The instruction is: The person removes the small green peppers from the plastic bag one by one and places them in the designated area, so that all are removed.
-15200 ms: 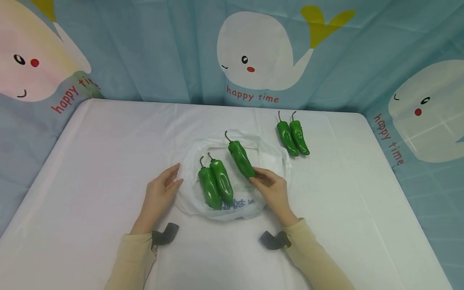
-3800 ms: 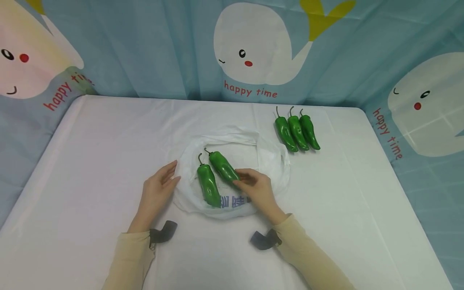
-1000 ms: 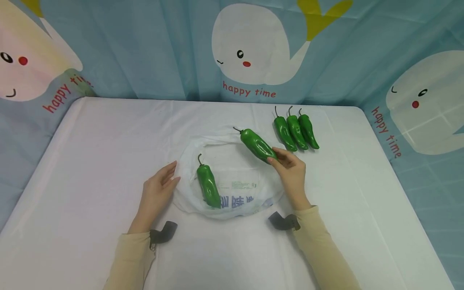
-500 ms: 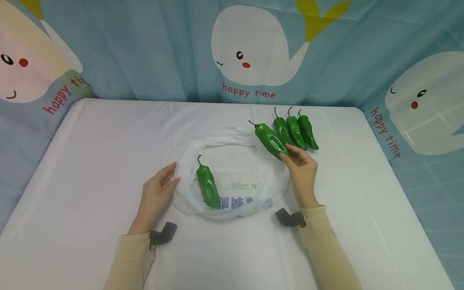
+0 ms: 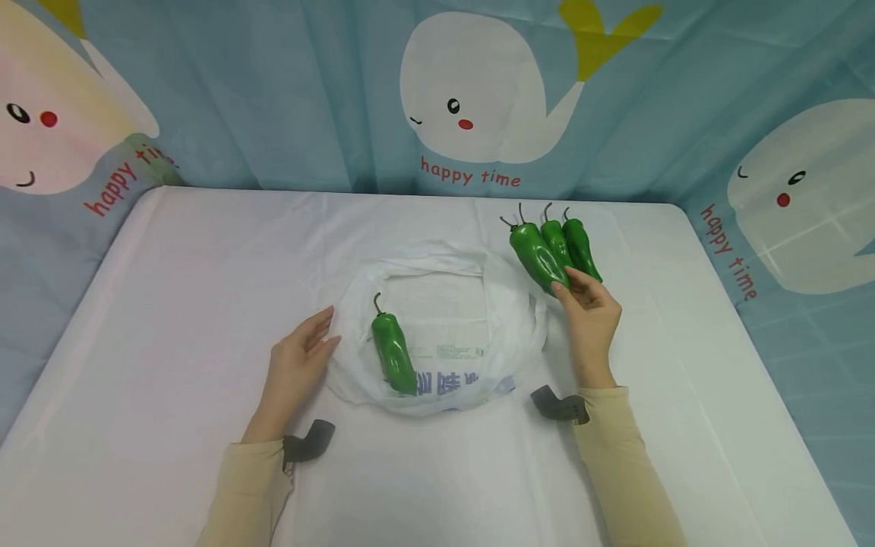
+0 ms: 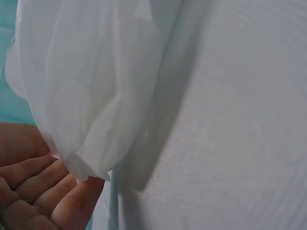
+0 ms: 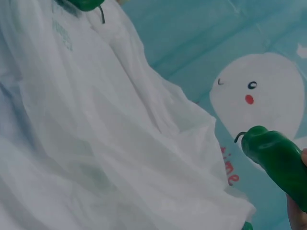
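My right hand pinches a long green pepper by its lower end, at the back right of the table. The same pepper shows in the right wrist view, stem pointing left. Behind it lie more green peppers, one nearly hidden except for its stem. A white plastic bag stands with its mouth wide, blue print on its inside. One green pepper leans in the left part of the bag. My left hand holds the bag's left edge; the bag meets its fingers in the left wrist view.
The white-covered table has its far edge against a blue curtain printed with whales. Dark camera mounts stick out from both wrists over the table.
One pepper fewer lies in the bag than before. My right hand has carried that pepper right, beside the peppers at the back, covering one. My left hand stays at the bag's edge.
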The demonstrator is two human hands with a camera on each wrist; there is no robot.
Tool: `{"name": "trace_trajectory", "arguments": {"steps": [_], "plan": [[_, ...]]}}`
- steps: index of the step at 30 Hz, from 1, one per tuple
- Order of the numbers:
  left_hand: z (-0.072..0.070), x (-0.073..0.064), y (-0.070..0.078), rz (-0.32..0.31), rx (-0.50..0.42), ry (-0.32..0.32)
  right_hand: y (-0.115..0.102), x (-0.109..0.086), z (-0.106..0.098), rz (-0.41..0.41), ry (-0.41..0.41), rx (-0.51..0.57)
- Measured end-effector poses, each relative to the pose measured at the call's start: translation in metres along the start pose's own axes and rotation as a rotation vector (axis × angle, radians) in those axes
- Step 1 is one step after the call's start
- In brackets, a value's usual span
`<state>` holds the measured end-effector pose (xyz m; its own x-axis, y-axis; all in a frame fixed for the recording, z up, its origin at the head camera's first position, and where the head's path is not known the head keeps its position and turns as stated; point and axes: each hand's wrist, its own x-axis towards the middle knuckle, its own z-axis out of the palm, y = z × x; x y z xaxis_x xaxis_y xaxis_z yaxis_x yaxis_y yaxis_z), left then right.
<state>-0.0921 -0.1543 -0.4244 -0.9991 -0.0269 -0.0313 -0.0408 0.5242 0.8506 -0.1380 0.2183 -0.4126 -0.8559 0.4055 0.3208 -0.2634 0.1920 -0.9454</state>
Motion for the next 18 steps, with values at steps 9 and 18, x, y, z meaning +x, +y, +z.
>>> {"name": "trace_trajectory", "arguments": {"steps": [9, 18], "plan": [[0.0, 0.0, -0.001, 0.005, 0.008, 0.003, 0.004, 0.012, -0.012, -0.006, 0.07, -0.026], [0.0, 0.0, -0.001, -0.005, 0.013, -0.004, 0.013, 0.032, -0.025, -0.014, 0.153, -0.068]]}}
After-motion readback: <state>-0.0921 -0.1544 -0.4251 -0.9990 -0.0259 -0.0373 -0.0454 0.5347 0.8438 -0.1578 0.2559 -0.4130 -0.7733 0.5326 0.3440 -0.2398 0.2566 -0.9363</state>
